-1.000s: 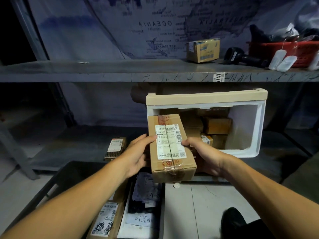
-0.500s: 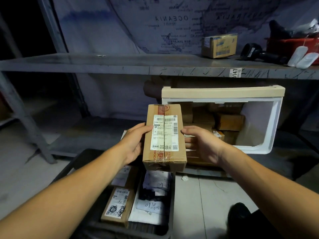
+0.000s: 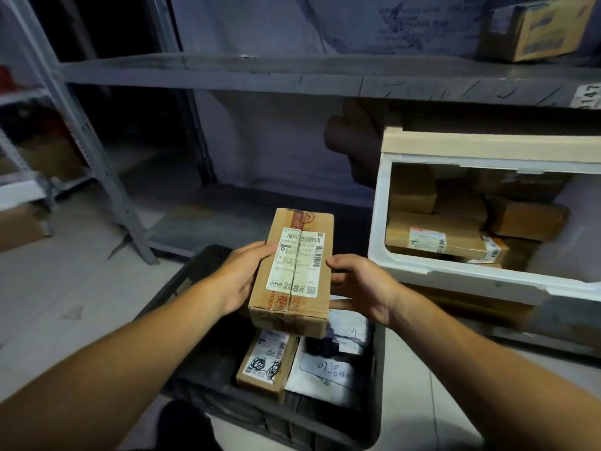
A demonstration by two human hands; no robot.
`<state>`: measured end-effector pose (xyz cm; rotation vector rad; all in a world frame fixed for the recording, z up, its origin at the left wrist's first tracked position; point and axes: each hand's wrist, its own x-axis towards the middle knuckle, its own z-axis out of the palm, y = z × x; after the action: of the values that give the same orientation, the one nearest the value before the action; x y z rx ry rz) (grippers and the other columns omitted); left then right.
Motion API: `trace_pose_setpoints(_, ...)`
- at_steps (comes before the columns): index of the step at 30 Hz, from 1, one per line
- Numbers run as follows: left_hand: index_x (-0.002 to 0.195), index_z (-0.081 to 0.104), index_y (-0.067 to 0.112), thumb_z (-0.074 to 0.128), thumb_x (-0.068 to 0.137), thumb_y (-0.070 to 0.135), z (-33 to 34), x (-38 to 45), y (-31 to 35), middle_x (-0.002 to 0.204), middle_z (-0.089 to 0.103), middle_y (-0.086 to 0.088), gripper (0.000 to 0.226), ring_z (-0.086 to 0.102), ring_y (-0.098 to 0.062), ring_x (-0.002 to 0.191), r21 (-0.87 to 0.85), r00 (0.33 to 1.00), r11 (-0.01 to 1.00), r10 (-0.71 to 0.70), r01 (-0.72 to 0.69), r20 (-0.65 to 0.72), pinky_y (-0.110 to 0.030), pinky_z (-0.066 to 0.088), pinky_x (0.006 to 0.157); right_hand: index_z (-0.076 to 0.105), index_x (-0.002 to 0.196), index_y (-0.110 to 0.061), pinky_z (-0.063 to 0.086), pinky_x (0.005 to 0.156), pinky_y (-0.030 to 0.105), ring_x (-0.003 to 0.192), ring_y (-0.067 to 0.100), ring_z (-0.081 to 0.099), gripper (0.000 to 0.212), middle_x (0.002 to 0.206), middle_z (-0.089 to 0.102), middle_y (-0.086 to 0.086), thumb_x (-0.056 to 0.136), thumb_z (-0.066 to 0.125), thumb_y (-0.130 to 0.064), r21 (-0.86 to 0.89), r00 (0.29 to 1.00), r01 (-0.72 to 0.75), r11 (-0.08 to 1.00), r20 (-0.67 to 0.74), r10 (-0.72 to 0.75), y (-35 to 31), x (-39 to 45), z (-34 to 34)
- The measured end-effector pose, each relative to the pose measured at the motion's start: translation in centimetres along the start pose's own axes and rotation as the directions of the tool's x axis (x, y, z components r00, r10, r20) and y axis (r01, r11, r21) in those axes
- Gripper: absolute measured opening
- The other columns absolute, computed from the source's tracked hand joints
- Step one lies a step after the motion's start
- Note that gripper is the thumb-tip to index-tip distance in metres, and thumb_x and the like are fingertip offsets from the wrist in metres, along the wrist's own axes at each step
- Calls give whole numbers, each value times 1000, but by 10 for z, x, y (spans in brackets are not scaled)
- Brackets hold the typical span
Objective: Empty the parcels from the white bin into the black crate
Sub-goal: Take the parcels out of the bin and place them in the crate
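A brown cardboard parcel (image 3: 292, 271) with a white shipping label hangs above the black crate (image 3: 182, 288) on the floor. My left hand (image 3: 240, 278) grips its left side. My right hand (image 3: 361, 284) holds its right side, thumb at the top edge. Inside the crate lie a small brown box (image 3: 266, 362) with scribbled marks and a white mailer bag (image 3: 325, 372). The white bin (image 3: 377, 222) stands to the right on the low shelf, its open front facing me, with several brown parcels (image 3: 432, 236) stacked inside.
A grey metal shelf (image 3: 260, 76) runs overhead, with a cardboard box (image 3: 533, 27) on it at the far right. A shelf upright (image 3: 107, 177) stands to the left of the crate. Pale floor tiles surround the crate.
Both hands have carried the parcel left and down, away from the white bin's opening, until it hangs over the black crate. The view has swung left with it.
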<state>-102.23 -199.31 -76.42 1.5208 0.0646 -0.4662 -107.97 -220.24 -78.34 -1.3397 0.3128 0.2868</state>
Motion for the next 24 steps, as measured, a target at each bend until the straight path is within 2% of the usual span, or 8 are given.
trace_pose_setpoints(2,115,72,16,59,100,25,-9,11,-11,104,78,-8,22,74,-25,97,4,999,999,-32,32,-17,-37,59,83,61,130,-8,60,76,41,98,24,73,35,104,77,10,100,56,-24,20,1000,-25,999,-10,25,14,16,5)
trace_pose_setpoints(4,114,72,17,58,100,26,-18,24,-23,104,78,-8,21,75,-26,97,26,998,998,-64,65,-28,-37,59,82,66,119,-9,61,77,43,90,22,72,25,93,76,7,101,54,-21,51,998,-56,997,-19,57,28,30,10)
trace_pose_setpoints(7,113,72,22,58,100,27,-32,47,-45,104,78,-7,20,74,-28,100,78,991,988,-130,133,-45,-48,56,94,69,101,-14,58,86,43,83,20,71,18,81,76,2,101,51,-16,100,991,-121,988,-36,126,52,52,14)
trace_pose_setpoints(12,115,72,25,59,98,29,-49,89,-85,104,78,-9,22,75,-30,98,126,970,963,-231,239,-74,-55,54,97,65,102,-16,58,79,39,85,20,71,15,85,76,2,101,51,-13,143,973,-209,967,-65,220,96,88,16)
trace_pose_setpoints(16,121,67,26,54,101,33,-53,117,-115,106,77,-10,25,72,-34,102,150,951,941,-292,304,-99,-58,52,99,63,113,-15,56,89,43,96,24,70,18,101,73,6,96,55,-17,146,956,-255,956,-107,271,127,119,16)
trace_pose_setpoints(19,130,63,16,51,103,23,-52,136,-133,120,72,-16,30,66,-38,114,124,948,942,-299,311,-110,-57,48,104,57,126,-13,58,81,39,91,23,72,43,106,75,7,84,61,-22,158,943,-277,948,-143,299,150,141,14)
trace_pose_setpoints(21,138,56,8,50,103,18,-52,148,-141,133,63,-21,37,59,-40,125,131,947,940,-301,315,-112,-53,46,108,56,125,-15,56,81,39,91,22,72,43,105,76,5,84,61,-21,169,936,-289,942,-158,315,162,153,14)
trace_pose_setpoints(24,140,54,7,53,102,19,-53,163,-152,138,60,-21,40,57,-39,128,157,943,933,-307,325,-129,-51,46,108,55,126,-14,53,83,40,92,22,71,39,105,77,5,87,60,-18,201,924,-302,932,-179,338,175,168,12)
